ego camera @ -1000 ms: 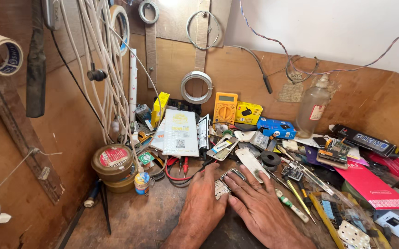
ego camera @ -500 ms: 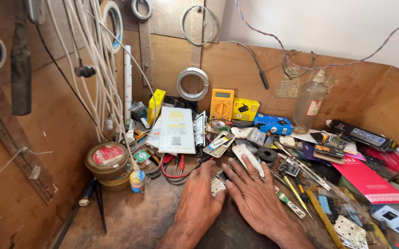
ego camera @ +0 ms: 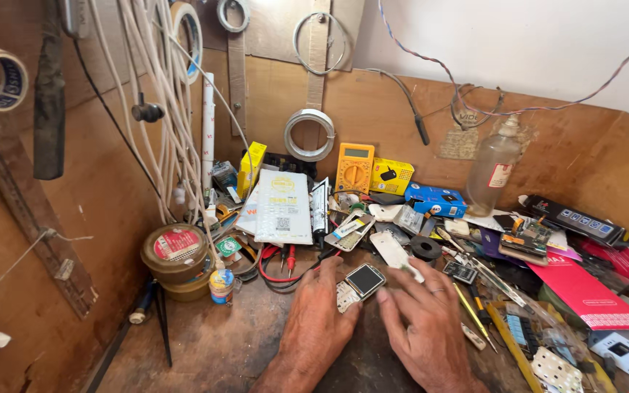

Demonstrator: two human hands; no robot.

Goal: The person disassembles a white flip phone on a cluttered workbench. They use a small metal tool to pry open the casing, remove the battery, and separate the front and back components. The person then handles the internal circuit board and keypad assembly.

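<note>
- Broadly, a cluttered wooden workbench (ego camera: 205, 349) boxed in by brown board walls; only the patch at 6 o'clock, under the hands, shows bare wood
- White cables (ego camera: 172, 109) hang down the wall at 10 o'clock; a roll of tape (ego camera: 309, 135) hangs on the back board at 12
- Clear glass bottle (ego camera: 492, 166) upright at 2 o'clock, well apart from the hands; a red booklet (ego camera: 587, 295) lies flat at 3
- Round tin (ego camera: 174, 251) at 9 o'clock; yellow multimeter (ego camera: 355, 167) propped against the back board near 12, its red and black test leads (ego camera: 285, 266) trailing just beside the left hand
- Left hand (ego camera: 318, 327) flat on the bench, fingers loosely spread, gripping nothing; its fingertips touch the lower edge of a small phone
- Right hand (ego camera: 427, 327) likewise flat and spread, a ring on one finger, holding nothing; its fingers come up to the phone from 3 o'clock
- Small phone (ego camera: 364, 280), dark screen up, sits between the two hands at centre, tilted, with a pale keypad piece (ego camera: 345, 297) touching it on the left; whether the two are joined I cannot tell
- Judgement on handling: pin the phone with one hand's fingertips and lift with the other by the edges, not the screen; keep the keypad piece with it so it does not slide into the clutter
- Small screwdrivers and tweezers (ego camera: 474, 273) lie loose at 3 o'clock; sweep wide and they scatter
</note>
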